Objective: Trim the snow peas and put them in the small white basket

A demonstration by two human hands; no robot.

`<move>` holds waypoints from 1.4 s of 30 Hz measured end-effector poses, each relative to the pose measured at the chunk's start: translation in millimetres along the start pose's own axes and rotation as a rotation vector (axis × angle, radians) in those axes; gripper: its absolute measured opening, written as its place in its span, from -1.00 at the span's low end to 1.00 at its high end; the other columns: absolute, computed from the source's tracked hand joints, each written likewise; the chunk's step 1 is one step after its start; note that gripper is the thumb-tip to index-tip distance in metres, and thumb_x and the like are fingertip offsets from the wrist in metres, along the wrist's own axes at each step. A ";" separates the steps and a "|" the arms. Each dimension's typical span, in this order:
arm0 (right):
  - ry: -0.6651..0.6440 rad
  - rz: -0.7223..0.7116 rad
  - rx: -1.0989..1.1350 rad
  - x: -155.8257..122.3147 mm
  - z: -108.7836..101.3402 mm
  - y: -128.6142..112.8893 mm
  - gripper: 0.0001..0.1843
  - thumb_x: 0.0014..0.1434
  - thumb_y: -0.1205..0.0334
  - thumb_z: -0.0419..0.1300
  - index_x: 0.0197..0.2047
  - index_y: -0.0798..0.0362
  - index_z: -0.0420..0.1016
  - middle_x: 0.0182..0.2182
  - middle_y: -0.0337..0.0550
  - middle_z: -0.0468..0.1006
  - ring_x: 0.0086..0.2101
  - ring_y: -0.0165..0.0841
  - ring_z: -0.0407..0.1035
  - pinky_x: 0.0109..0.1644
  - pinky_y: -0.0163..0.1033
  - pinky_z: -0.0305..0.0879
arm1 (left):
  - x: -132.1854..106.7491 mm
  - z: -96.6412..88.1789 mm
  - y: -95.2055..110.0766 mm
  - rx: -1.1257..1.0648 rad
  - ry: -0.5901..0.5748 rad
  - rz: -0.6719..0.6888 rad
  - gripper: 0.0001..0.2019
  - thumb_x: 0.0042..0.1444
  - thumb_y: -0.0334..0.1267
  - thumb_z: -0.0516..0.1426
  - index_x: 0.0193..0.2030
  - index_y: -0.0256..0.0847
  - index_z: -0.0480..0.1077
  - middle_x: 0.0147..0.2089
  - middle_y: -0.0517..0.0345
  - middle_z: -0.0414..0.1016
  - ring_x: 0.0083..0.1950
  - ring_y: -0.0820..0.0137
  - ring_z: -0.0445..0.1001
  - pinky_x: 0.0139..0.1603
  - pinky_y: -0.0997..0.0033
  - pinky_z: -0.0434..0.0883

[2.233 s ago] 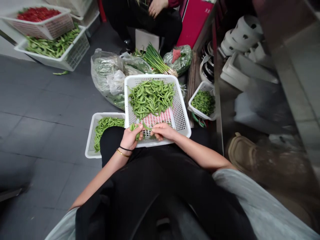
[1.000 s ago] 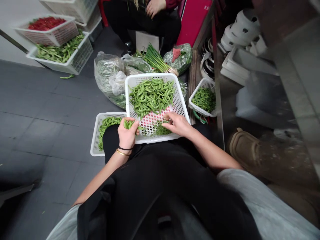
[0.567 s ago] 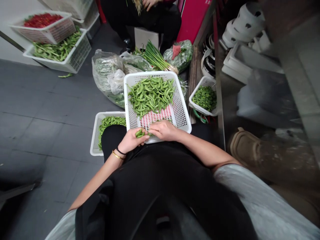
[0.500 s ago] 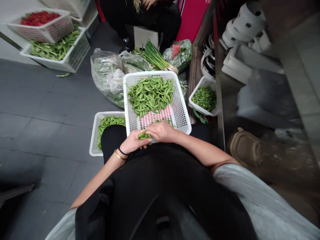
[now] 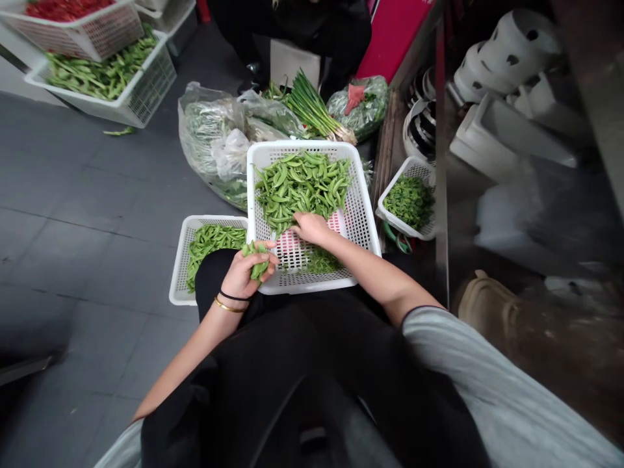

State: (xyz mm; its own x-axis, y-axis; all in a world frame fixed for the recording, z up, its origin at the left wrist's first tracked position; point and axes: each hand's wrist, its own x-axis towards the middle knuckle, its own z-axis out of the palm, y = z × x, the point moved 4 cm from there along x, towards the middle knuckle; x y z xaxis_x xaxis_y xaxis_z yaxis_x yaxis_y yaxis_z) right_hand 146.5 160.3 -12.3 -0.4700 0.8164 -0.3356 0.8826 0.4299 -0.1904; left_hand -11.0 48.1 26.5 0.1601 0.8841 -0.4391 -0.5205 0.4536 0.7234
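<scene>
Head view, left hand holding pods, right hand in basket, grip unclear, bagged greens beyond

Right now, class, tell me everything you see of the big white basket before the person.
The white basket looks like plastic: roughly square, open-topped, with a rim, perforated walls and a slotted floor through which red shows. It seems to rest across the person's legs. Green pods heap its far part; finer green scraps lie near its front edge. The right hand is inside, at the pods; the left hand is by its near left side, contact unclear.
</scene>
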 end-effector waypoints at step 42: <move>-0.013 -0.128 0.853 -96.5 -21.6 17.4 -0.64 0.21 -0.03 0.04 -0.23 0.11 0.42 -0.48 -0.26 0.48 -0.48 -0.44 0.41 -0.37 -0.35 0.28 | 0.5 31.1 -20.0 0.630 0.027 0.070 -0.77 -0.22 -0.28 0.34 -0.38 -0.29 0.48 -0.73 0.29 0.32 -0.75 0.57 0.19 -0.76 0.59 0.11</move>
State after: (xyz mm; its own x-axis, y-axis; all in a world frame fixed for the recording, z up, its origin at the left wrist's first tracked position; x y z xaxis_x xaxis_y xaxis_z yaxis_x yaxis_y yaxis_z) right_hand 207.4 97.4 36.7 -0.5699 0.7747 -0.2741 0.5156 0.0773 -0.8533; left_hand 25.6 43.1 28.4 0.1177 0.9146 -0.3868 0.0662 0.3814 0.9220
